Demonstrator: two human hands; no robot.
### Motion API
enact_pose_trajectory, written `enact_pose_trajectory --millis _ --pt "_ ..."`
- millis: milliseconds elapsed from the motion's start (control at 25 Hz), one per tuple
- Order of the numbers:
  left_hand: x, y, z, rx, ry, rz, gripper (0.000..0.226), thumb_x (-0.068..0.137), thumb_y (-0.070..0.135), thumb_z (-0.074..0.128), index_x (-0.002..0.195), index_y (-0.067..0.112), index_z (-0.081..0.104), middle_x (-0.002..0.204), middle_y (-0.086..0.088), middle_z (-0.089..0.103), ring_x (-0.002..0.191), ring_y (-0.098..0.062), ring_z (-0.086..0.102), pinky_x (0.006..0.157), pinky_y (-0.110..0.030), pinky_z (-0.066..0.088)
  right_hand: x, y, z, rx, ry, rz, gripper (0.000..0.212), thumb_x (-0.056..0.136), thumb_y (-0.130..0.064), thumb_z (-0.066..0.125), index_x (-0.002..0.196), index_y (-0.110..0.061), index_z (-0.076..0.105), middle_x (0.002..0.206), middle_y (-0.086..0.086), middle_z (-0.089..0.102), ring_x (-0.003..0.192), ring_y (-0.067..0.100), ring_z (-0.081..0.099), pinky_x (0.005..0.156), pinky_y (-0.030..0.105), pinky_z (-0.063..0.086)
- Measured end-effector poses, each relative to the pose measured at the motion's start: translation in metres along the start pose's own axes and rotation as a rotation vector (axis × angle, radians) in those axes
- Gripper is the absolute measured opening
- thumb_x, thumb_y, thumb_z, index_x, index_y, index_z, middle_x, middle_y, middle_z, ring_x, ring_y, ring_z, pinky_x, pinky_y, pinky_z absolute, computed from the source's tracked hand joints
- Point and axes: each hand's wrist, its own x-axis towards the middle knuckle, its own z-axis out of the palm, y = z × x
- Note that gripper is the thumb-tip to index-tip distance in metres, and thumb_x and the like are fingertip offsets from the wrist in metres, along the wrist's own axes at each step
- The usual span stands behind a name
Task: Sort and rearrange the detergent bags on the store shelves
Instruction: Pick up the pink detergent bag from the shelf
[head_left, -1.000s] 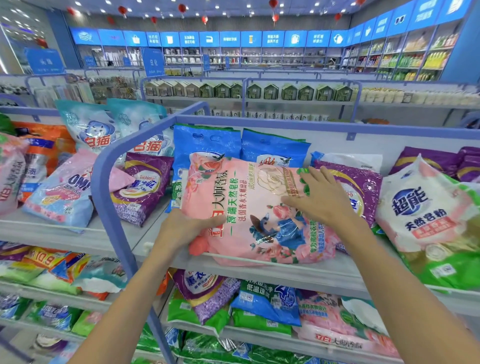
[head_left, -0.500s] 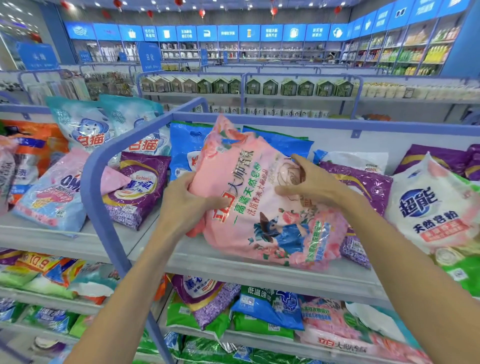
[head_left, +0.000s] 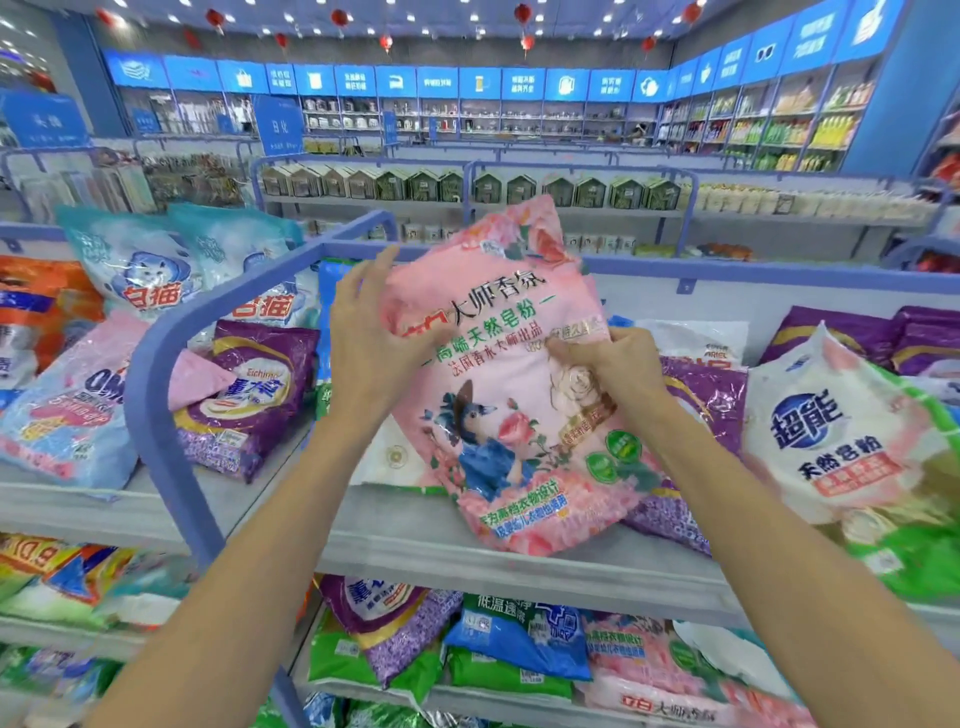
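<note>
Left hand (head_left: 374, 348): at the left edge of the pink bag (head_left: 498, 415). The thumb lies across the front and the fingers reach up behind the edge, pinching it.
Right hand (head_left: 618, 366): at the bag's right edge, fingers curled onto the front, gripping.
Pink bag: held between both hands, raised and tilted, top toward the far side. Its lower end is at the near lip of the shelf (head_left: 415, 556), mid-bay; contact with the shelf cannot be told.
White bag (head_left: 389, 457): flat on the shelf below the left wrist, partly behind the pink bag.
Purple bag (head_left: 701, 410): just right of the pink bag, behind the right wrist.
Green bag (head_left: 841, 431): white and green, further right, leaning.
Blue bag (head_left: 324, 322): far side, behind the left hand, mostly hidden.
Rail (head_left: 156, 374): blue, curved, left of the bay.
Left of the rail: violet bag (head_left: 249, 395), near it; cat bags (head_left: 150, 265), far.
Lower shelf: mixed bags, among them a blue pack (head_left: 514, 644).
</note>
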Motion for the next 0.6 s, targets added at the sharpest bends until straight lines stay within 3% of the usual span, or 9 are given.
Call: enact_pose_trajectory --millis 80,120,200,280,360,480,600 --pt "-0.02 -0.012 0.017 -0.207 -0.035 -0.252 0.129 0.059 0.052 0.094 0.159 0.034 0.013 0.161 -0.004 0.029 0.144 -0.011 0.033 0.116 -0.033 0.03 -0.003 0.004 0.005 0.192 0.03 0.044 0.038 0.057 -0.008 0.093 0.09 0.004 0.077 0.086 0.019 0.078 0.08 0.035 0.077 0.08 0.049 0.063" --pt "-0.029 -0.015 0.024 -0.349 -0.077 -0.363 0.134 0.055 0.054 0.095 0.158 0.032 0.012 0.16 -0.003 0.034 0.142 -0.012 0.04 0.115 -0.035 0.034 -0.006 0.004 0.005 0.288 0.036 0.064 0.042 0.053 -0.008 0.093 0.09 0.005 0.077 0.089 0.021 0.078 0.082 0.035 0.076 0.084 0.052 0.062" --pt "-0.043 -0.019 0.033 -0.629 -0.159 -0.524 0.128 0.045 0.058 0.097 0.15 0.022 0.032 0.144 -0.005 0.057 0.125 -0.02 0.061 0.105 -0.047 0.05 -0.014 -0.001 -0.001 0.423 0.046 0.084 0.042 0.05 -0.009 0.091 0.089 0.003 0.078 0.091 0.02 0.078 0.081 0.032 0.074 0.083 0.049 0.063" --pt "-0.055 -0.015 0.034 -0.842 -0.281 -0.624 0.116 0.038 0.056 0.099 0.135 0.012 0.054 0.123 -0.009 0.072 0.106 -0.025 0.072 0.089 -0.046 0.059 -0.024 -0.011 -0.012 0.503 0.043 0.065 0.032 0.053 -0.008 0.087 0.083 -0.004 0.078 0.082 0.011 0.077 0.07 0.022 0.072 0.068 0.034 0.063" --pt "-0.072 0.006 0.033 -0.947 -0.376 -0.64 0.091 0.045 0.043 0.099 0.122 0.006 0.066 0.108 -0.009 0.077 0.092 -0.024 0.075 0.076 -0.037 0.061 -0.038 -0.029 -0.022 0.538 0.034 0.043 0.029 0.056 -0.01 0.086 0.082 -0.007 0.077 0.075 0.003 0.076 0.062 0.015 0.07 0.059 0.028 0.057" --pt "-0.086 0.051 0.026 -0.978 -0.315 -0.531 0.044 0.063 0.019 0.084 0.105 0.011 0.073 0.093 -0.002 0.079 0.081 -0.019 0.076 0.068 -0.03 0.06 -0.061 -0.054 -0.04 0.508 0.044 0.013 0.034 0.061 -0.014 0.089 0.092 -0.007 0.077 0.084 0.006 0.079 0.072 0.019 0.076 0.068 0.033 0.06" --pt "-0.097 0.079 0.014 -1.006 -0.3 -0.454 0.032 0.066 0.013 0.083 0.098 0.015 0.075 0.088 -0.001 0.078 0.075 -0.022 0.075 0.067 -0.034 0.061 -0.089 -0.063 -0.069 0.368 0.048 -0.074 0.034 0.076 -0.024 0.088 0.104 -0.009 0.076 0.096 0.01 0.08 0.088 0.026 0.077 0.079 0.039 0.062"
